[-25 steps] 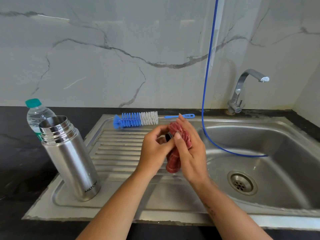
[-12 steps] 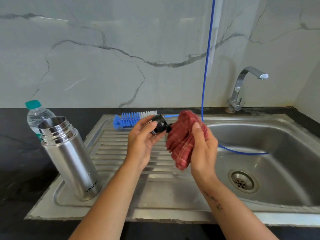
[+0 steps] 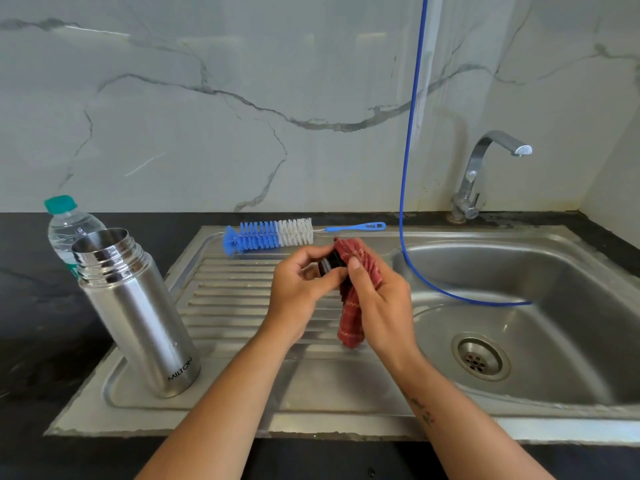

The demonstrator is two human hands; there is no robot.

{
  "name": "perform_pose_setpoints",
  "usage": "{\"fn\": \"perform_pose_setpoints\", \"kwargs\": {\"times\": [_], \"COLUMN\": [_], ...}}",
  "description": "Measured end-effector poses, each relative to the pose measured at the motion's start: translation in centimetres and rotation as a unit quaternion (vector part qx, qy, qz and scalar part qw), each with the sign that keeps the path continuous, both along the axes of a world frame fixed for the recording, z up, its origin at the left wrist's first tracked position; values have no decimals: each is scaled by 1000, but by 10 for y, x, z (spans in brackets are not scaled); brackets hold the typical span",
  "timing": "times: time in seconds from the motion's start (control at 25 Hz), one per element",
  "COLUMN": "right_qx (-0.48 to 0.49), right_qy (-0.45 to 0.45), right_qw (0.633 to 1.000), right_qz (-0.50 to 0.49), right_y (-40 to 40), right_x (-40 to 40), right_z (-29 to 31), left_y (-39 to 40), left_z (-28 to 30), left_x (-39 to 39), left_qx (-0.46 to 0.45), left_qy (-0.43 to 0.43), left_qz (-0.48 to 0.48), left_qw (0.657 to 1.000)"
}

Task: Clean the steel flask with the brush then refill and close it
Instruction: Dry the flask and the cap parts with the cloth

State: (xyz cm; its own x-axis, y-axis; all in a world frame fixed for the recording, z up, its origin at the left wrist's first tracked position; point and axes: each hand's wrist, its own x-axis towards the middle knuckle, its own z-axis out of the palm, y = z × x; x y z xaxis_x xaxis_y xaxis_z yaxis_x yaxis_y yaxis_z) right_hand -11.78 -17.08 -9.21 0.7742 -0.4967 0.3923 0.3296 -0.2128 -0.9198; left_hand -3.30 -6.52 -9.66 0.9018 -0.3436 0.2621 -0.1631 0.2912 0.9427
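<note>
Both of my hands are closed on things at the centre of the frame: my left hand (image 3: 300,289) pinches a small black flask cap (image 3: 330,263) between thumb and fingers, and my right hand (image 3: 379,299) grips a red checked cloth (image 3: 351,317) bunched against that cap. I see the cloth wrap over the cap's right side and hang down below my right palm, its lower end near the ribbed drainboard (image 3: 235,299) of the steel sink (image 3: 571,306); I cannot tell whether it touches the metal. At lower left the steel flask (image 3: 138,317) stands open and lidless on the drainboard, printed "MILTON" near its base. Just behind it, at the left edge, a clear plastic water bottle (image 3: 69,230) with a teal cap stands on the dark counter (image 3: 41,306). Above my hands a bottle brush (image 3: 273,234) with blue and white bristles lies flat along the drainboard's far edge, its thin blue handle pointing right. A blue hose (image 3: 410,133) drops from the top of the frame into the basin, right of my hands. At upper right the chrome tap (image 3: 485,168) stands against the marble wall (image 3: 207,98).
</note>
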Motion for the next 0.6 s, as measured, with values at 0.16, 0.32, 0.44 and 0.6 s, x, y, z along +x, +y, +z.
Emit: {"fn": "perform_pose_setpoints", "kwargs": {"times": [0.16,0.32,0.44,0.6], "right_qx": [81,194,183,160], "right_qy": [-39,-37,-36,-64], "right_qw": [993,979,982,985], "right_qz": [79,50,39,4], "right_y": [5,-4,-1,-2], "right_x": [-2,1,0,-4], "right_z": [4,10,11,16], "left_y": [12,12,12,15], "left_z": [9,13,8,6], "left_x": [21,21,18,18], "left_qx": [-117,-102,40,124], "left_qy": [145,215,122,71], "left_qz": [29,-72,-96,-155], "left_qw": [982,969,987,978]}}
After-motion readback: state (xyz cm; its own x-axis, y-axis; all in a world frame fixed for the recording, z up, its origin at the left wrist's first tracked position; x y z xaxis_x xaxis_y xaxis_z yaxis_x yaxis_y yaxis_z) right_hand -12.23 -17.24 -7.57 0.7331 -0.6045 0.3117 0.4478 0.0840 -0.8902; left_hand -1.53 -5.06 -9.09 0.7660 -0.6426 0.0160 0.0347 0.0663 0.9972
